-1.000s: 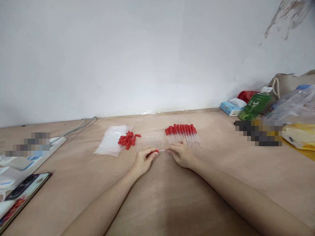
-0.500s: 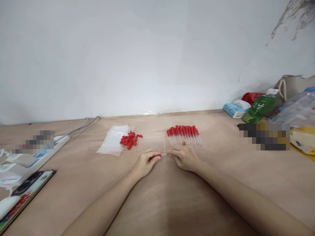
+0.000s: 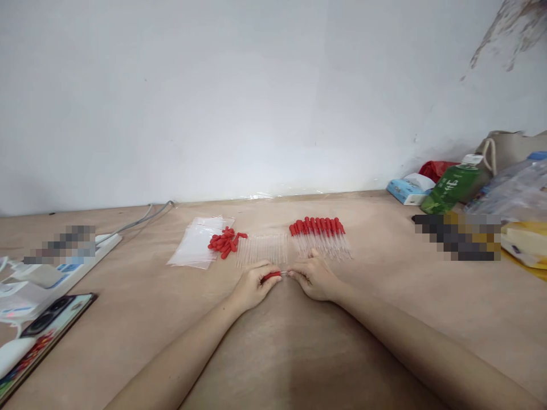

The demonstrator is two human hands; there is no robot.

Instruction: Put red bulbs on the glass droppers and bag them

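"What are we holding?"

"Our left hand point(image 3: 255, 283) is curled narrow, pinching a red cap point(image 3: 272, 275) between thumb and fingers. Our right hand point(image 3: 315, 277) pinches a thin clear tube point(image 3: 284, 273), with only a short stretch of it showing between our fingertips."

"So which step are we at?"

"Fitting the cap onto the tube, we'd judge; the two meet in one line, in front of the rows. We can't tell how far the tube sits inside."

"And what does the next move call for?"

"Keeping both straight, we think, with a firm push and no bending, since the tube looks slender."

"What lies around us?"

"Just beyond our left fingers is a row of bare tubes point(image 3: 261, 249). Left of that we have a pile of loose caps point(image 3: 221, 244), partly over some flat plastic bags point(image 3: 190, 245). Beyond our right hand lie the capped tubes point(image 3: 318, 228), red ends toward the wall point(image 3: 256, 114)."

"Anything in our way?"

"Both rows of tubes are close enough for our knuckles to nudge. The power strip point(image 3: 109, 243) and phone point(image 3: 55, 324) on our left, and the green bottle point(image 3: 453, 185) and tissue pack point(image 3: 408, 189) on our right, are well apart from us."
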